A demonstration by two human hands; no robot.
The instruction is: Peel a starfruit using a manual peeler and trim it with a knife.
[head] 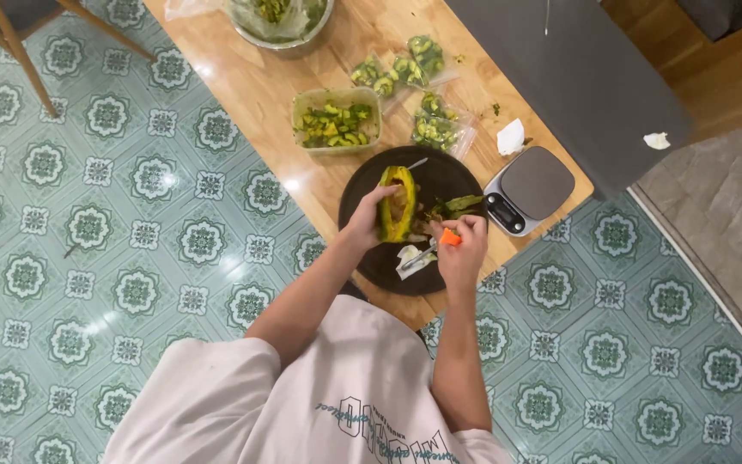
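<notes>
My left hand (364,220) holds a halved green-and-yellow fruit (397,202) upright over a round black plate (453,176) on the wooden table. My right hand (461,249) grips an orange-handled tool (448,238), a peeler or small knife, just right of the fruit. Green peel pieces (457,204) and a pale scrap (410,257) lie on the plate.
A clear tub of cut green pieces (337,120) stands beyond the plate, with several small bags of the same pieces (435,127) beside it. A kitchen scale (530,189) sits at the plate's right. A glass bowl (281,21) is at the table's far end. Patterned tile floor surrounds the table.
</notes>
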